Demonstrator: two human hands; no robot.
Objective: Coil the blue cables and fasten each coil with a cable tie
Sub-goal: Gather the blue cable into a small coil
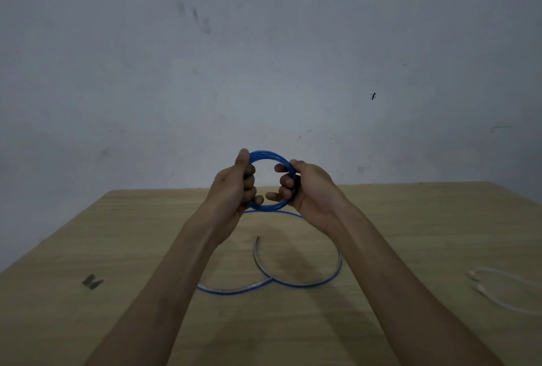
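Observation:
I hold a round coil of blue cable [268,155] upright above the far middle of the wooden table [410,233]. My left hand [234,186] grips the coil's left side, thumb up along the rim. My right hand [305,186] grips its right side, fingers curled through the ring. A loose tail of the same blue cable [308,285] runs down from the coil and loops on the table between my forearms, ending in a free tip [257,238]. Pale, see-through cable ties [492,286] lie on the table at the right.
A grey wall [264,57] rises right behind the table's far edge. A small dark mark or scrap [92,281] sits on the table's left part.

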